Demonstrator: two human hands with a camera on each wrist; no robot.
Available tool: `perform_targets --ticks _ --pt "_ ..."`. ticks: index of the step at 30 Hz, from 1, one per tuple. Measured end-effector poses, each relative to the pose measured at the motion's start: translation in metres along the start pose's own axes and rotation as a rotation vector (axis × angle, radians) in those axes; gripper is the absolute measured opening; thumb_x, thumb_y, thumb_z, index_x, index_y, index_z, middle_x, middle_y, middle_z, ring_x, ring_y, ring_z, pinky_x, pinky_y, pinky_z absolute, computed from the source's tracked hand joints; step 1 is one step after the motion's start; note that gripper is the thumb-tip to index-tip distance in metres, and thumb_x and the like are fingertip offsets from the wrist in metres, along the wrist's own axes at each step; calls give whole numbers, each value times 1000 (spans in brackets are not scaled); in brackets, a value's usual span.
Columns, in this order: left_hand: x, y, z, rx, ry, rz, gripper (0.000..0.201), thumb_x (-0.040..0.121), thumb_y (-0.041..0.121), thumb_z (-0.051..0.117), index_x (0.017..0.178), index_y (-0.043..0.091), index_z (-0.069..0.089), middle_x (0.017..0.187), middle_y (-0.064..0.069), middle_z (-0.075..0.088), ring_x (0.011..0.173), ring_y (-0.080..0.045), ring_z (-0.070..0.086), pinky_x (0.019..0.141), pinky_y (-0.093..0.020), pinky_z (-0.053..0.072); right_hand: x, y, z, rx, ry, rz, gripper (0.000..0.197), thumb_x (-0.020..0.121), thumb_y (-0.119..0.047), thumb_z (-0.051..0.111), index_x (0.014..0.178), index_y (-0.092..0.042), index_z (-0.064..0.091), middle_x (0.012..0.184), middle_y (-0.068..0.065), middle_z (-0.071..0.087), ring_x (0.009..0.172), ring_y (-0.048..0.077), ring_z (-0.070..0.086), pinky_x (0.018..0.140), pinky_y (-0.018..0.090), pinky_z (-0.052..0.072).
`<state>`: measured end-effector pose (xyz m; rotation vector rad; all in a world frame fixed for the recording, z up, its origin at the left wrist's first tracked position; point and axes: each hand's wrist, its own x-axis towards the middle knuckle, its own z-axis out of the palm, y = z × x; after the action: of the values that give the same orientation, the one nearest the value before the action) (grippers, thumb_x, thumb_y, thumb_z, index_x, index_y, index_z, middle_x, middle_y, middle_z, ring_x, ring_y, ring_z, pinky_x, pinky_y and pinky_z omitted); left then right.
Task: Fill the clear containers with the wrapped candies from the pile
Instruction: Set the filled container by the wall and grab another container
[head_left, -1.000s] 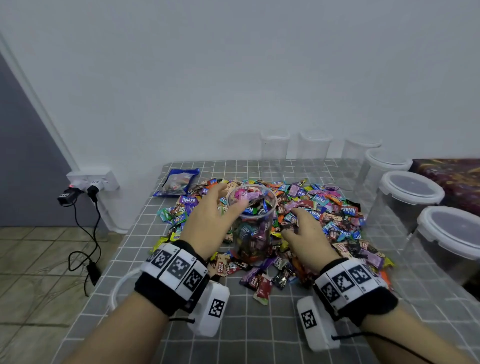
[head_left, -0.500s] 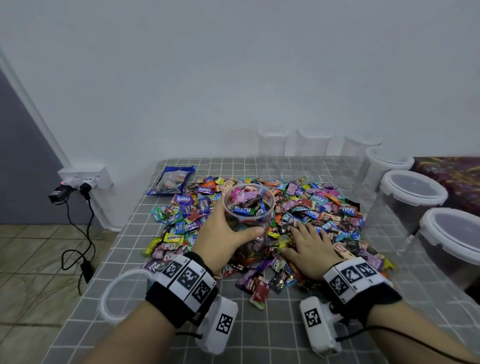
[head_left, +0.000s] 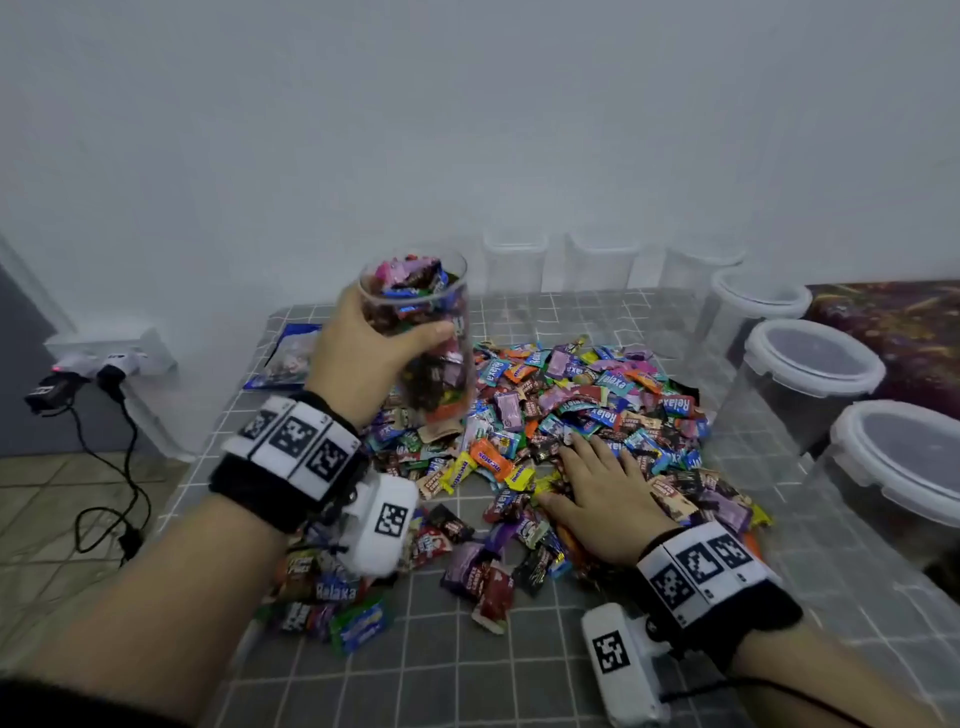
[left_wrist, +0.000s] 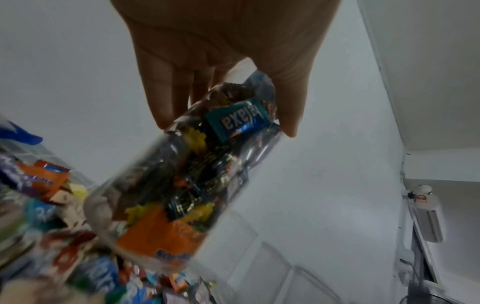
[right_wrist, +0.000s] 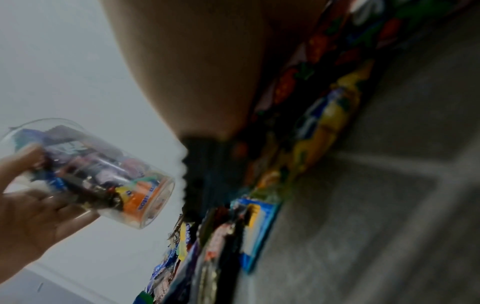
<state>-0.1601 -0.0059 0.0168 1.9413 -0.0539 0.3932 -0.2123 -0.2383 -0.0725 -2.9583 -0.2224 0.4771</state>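
- Nearest, the right hand (head_left: 605, 496) lies palm-down on the near edge of the candy pile (head_left: 587, 415), fingers spread flat and straight over the wrappers. It pinches nothing that I can make out; laid so, it looks set to rake or gather a handful, though the right wrist view is too blurred to show what lies under the palm.
- Loose candies (head_left: 332, 608) trail off the heap toward the near edge of the grey checked bench (head_left: 493, 670), just under the left wrist.
- Further in, the left hand (head_left: 366, 358) grips a clear round jar (head_left: 423, 338), thumb across the front and fingers curled round the far side. The jar is off the bench, above the left side of the pile, its mouth open and tilted slightly away.
- That jar is packed with wrapped candies up to its rim, so I judge it full and lifted to be carried off and set aside; a tilt with no lid could spill the top pieces.
- To the right stand lidded clear tubs (head_left: 810, 364), in a row just beside the pile, within reach for filling.
- Farthest back, along the wall, more clear containers (head_left: 602, 262) wait, looking empty.
- A blue candy bag (head_left: 283, 358) lies flat at the bench's far left.
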Motion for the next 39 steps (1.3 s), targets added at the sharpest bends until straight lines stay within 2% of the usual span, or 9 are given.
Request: perform_targets --ticks 9,12,18,21,24,29,33,36,39 --pt "96 -20 22 15 230 -59 78 58 48 82 122 16 49 117 2 63 105 -17 60 95 -34 49 2 1 0 27 -16 -6 69 98 -55 23 152 -18 2 158 0 -14 145 18 -16 117 42 -9" --pt "120 -32 37 78 258 -79 77 66 41 81 128 13 45 125 -2 59 112 -20 57 95 -27 45 1 1 -1 50 -13 -12 69 98 -55 24 152 -18 1 158 0 -16 145 18 -17 116 42 -11" --pt "153 -57 65 112 266 -161 79 69 38 80 131 10 41 129 -6 57 116 -24 55 94 -27 42 1 1 0 63 -13 -9 71 97 -58 20 152 -19 0 158 -1 -16 144 17 -18 117 40 -13" --pt "162 -66 74 128 232 -192 81 69 38 80 132 8 39 131 -9 55 117 -26 53 94 -29 42 4 2 3 80 9 -28 94 71 -70 -5 152 -21 0 158 -2 -16 144 16 -19 115 39 -14" --pt "167 -73 78 155 197 -204 81 71 39 78 133 8 36 131 -9 54 117 -26 53 93 -30 42 5 2 5 105 12 -37 106 57 -68 -11 152 -22 -1 158 -3 -17 144 15 -20 114 38 -16" --pt "171 -76 76 191 140 -202 83 75 39 75 138 9 31 133 -12 52 119 -30 52 96 -34 41 5 2 4 115 13 -43 105 57 -67 -11 152 -23 0 158 -4 -17 144 14 -20 114 38 -17" --pt "168 -69 76 218 160 -205 103 78 36 73 150 7 5 145 -15 38 132 -32 39 109 -39 33 5 2 4 110 6 -41 102 61 -68 -8 152 -22 1 158 -3 -17 144 15 -19 113 38 -16" --pt "160 -57 77 187 281 -24 95 84 33 68 151 7 5 156 -10 16 144 -23 15 117 -30 14 4 1 1 105 -14 -26 84 80 -64 9 152 -21 1 158 -3 -17 144 15 -19 114 38 -16" --pt "151 -38 83 163 294 164 80 87 28 63 150 11 16 156 -3 18 143 -14 17 110 -16 11 2 0 -1 108 -19 -17 70 96 -56 25 152 -20 2 158 -2 -16 144 15 -19 116 39 -15"
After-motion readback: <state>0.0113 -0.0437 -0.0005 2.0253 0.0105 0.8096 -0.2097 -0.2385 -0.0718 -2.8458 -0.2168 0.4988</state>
